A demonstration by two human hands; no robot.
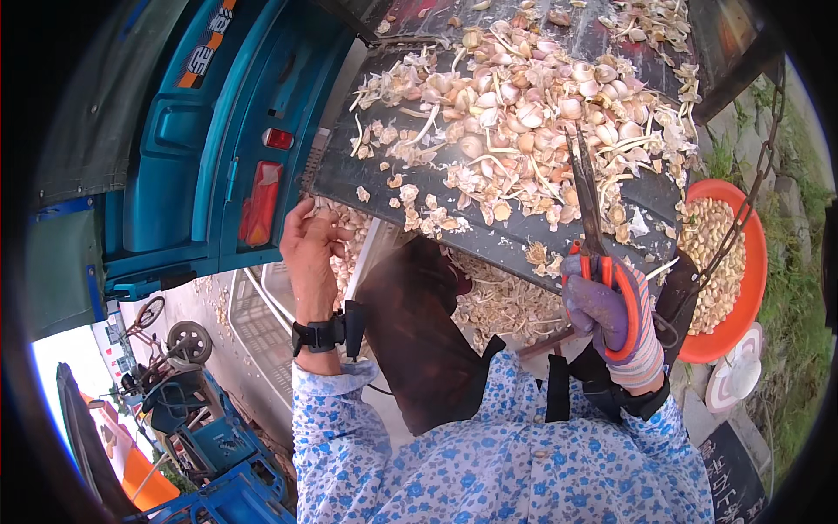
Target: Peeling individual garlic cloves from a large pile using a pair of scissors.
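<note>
My bare left hand point(310, 242) hovers at the left edge of the dark board point(340, 173), its fingers loosely curled and apart with nothing visible in them. Under it lie garlic cloves point(350, 229) in a pale plastic crate point(258, 340). My right hand point(605, 314), in a purple and striped glove, grips red-handled snips point(591, 209). Their long dark blades point away from me over the board and look slightly parted. Beyond the blades spreads a heap of separated garlic cloves point(517, 118), mixed with dry skins, stalks and root ends.
An orange basin point(756, 281) of garlic cloves stands at the right, beside a hanging chain point(753, 190). Garlic waste point(510, 308) lies below the board's near edge. A blue vehicle body point(177, 150) rises close on the left; a blue three-wheeled cart point(222, 445) is farther back.
</note>
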